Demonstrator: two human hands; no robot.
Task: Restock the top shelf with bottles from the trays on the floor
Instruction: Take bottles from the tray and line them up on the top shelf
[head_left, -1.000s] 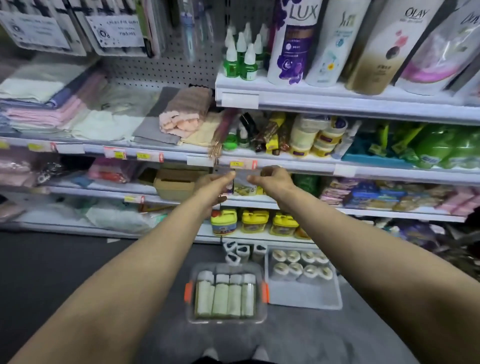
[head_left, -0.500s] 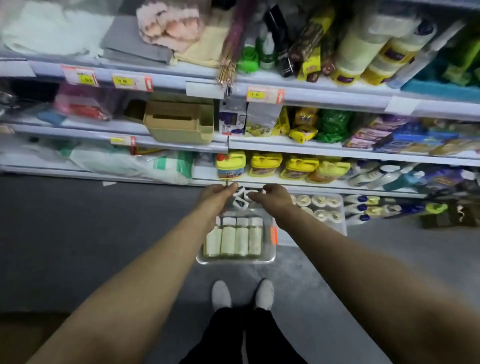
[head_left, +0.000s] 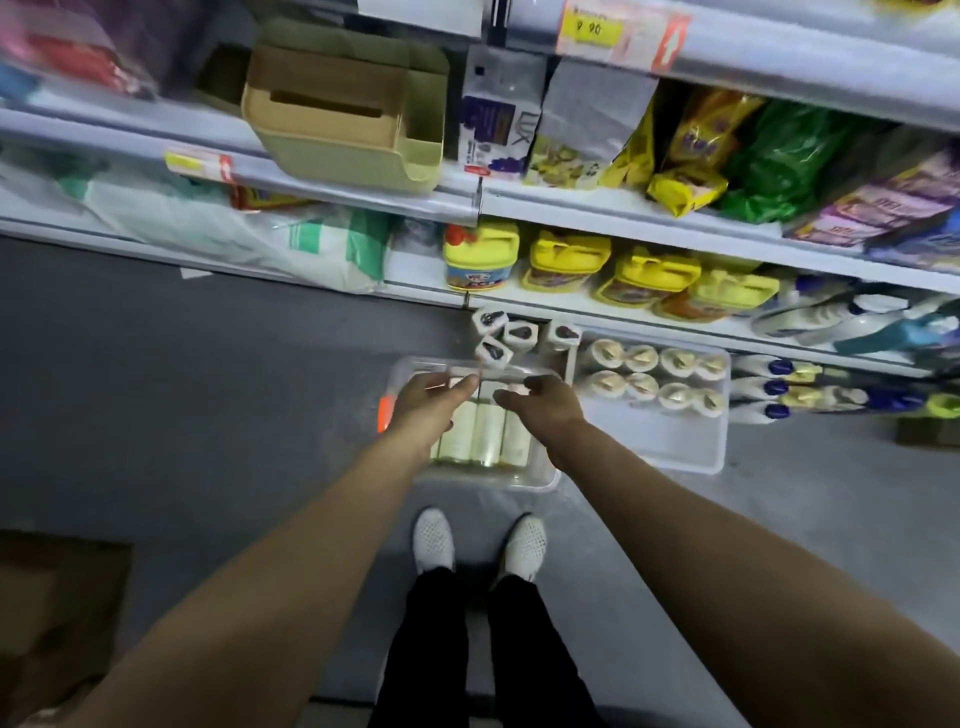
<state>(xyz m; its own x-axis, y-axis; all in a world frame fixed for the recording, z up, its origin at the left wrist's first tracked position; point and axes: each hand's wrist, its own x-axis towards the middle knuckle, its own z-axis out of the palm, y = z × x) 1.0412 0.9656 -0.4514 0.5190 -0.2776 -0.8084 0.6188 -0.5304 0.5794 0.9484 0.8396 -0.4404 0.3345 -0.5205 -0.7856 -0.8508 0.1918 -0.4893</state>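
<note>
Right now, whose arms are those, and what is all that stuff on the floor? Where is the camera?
The camera sits on a person's head and looks down, so you see their own two arms and their white shoes. There is just this one view.

The left hand and the right hand reach down over a clear tray on the grey floor. Pale bottles lie side by side in it. The hands seem to hold nothing yet; the fingers are blurry, so I cannot tell whether they touch a bottle.

Beside it, on the person's right, a second tray holds bottles with cream caps. In front stand shop shelves with yellow jugs low down.
</note>
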